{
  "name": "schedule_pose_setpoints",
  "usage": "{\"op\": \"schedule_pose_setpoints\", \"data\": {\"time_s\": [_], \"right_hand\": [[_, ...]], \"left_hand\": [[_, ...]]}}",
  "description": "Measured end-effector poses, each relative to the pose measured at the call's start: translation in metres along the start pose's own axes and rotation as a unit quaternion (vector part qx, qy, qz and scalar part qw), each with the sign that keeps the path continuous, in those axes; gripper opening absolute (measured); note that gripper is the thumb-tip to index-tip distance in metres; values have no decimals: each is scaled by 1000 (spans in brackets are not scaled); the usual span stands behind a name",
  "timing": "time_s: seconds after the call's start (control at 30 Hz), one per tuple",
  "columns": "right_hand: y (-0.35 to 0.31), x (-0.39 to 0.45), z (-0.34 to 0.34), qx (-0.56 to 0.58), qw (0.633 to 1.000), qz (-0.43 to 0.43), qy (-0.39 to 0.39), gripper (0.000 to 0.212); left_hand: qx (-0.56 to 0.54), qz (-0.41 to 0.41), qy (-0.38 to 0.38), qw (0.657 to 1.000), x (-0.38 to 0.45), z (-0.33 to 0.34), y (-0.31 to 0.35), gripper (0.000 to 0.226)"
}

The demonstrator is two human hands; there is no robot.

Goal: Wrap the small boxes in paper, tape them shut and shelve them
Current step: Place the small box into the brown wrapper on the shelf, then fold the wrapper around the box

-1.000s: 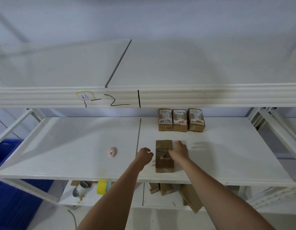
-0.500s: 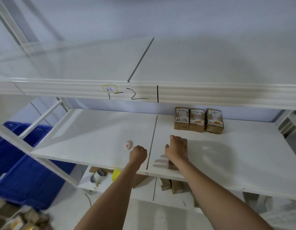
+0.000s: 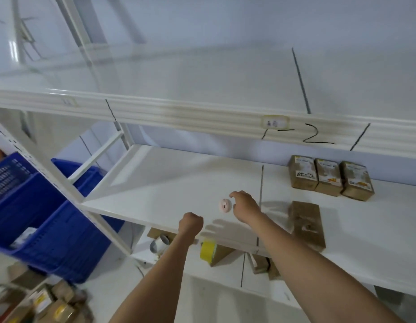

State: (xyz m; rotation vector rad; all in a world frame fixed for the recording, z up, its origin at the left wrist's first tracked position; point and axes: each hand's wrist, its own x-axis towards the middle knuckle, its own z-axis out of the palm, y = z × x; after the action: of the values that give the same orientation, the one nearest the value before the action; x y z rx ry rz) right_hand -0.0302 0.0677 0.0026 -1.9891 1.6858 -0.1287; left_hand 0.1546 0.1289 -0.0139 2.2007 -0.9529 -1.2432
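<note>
Fingers [image 3: 235, 197] of my right hand [image 3: 245, 206] hang loosely curved just beside the small pink disc [image 3: 225, 205], gripping nothing I can see; my left hand [image 3: 191, 223] is balled into an empty fist at the shelf [image 3: 167, 183] edge. Off to the right, the paper-wrapped box [image 3: 306, 223] lies flat on that shelf, in front of three labelled boxes [image 3: 330, 178] standing side by side.

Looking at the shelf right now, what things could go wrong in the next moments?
1. The right hand reaches next to the small pink round object; a careless touch might slide it toward the shelf front edge.
2. The wrapped box lies flat close to the front edge, apart from the three labelled boxes at the back; a passing forearm could knock it off.
3. The left hand is a fist at the edge and steadies nothing.
</note>
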Motion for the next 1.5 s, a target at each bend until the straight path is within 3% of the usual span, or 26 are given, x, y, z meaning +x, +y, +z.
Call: {"op": "schedule_pose_setpoints", "data": {"time_s": [0.27, 0.4, 0.53, 0.63, 0.73, 0.8, 0.83, 0.9, 0.97, 1.03, 1.07, 1.23, 1.37, 1.5], "right_hand": [[-31, 61, 30, -73, 993, 51, -82, 66], [-26, 70, 42, -101, 991, 63, -59, 52], [-26, 75, 48, -123, 989, 74, -31, 41], [-27, 78, 49, -130, 987, 84, -44, 32], [-30, 77, 46, -103, 986, 116, -63, 5], [-28, 80, 48, -62, 986, 134, -77, 31], [-29, 78, 48, -38, 986, 141, -77, 32], [-36, 68, 43, 30, 986, 152, -53, 7], [-40, 57, 39, 125, 980, 153, -25, 10], [-44, 45, 37, 206, 965, 159, 6, 13], [-46, 39, 36, 250, 954, 168, 11, 14], [-51, 5, 30, 504, 840, 199, -2, 19], [-45, -13, 32, 580, 788, 205, -3, 5], [-38, -21, 38, 611, 762, 214, -6, 20]], "left_hand": [[94, 90, -36, 991, 41, -22, 4, 31], [88, 95, -66, 989, 55, -26, 2, 32], [53, 44, -99, 993, 70, -31, 2, 29], [75, -19, -172, 982, 68, -35, 0, 29], [126, -49, -237, 962, 64, -37, -7, 31], [137, -74, -247, 956, 64, -35, -12, 31], [143, -90, -250, 953, 64, -34, -14, 32], [171, -119, -276, 938, 63, -32, -18, 34], [203, -144, -328, 911, 61, -30, -24, 28], [186, -153, -353, 904, 60, -24, -35, 20], [152, -151, -350, 912, 60, -21, -41, 27], [18, -141, -355, 924, 58, 0, -67, 50], [19, -143, -354, 924, 52, 6, -74, 52], [42, -116, -324, 938, 44, 18, -73, 35]]}}
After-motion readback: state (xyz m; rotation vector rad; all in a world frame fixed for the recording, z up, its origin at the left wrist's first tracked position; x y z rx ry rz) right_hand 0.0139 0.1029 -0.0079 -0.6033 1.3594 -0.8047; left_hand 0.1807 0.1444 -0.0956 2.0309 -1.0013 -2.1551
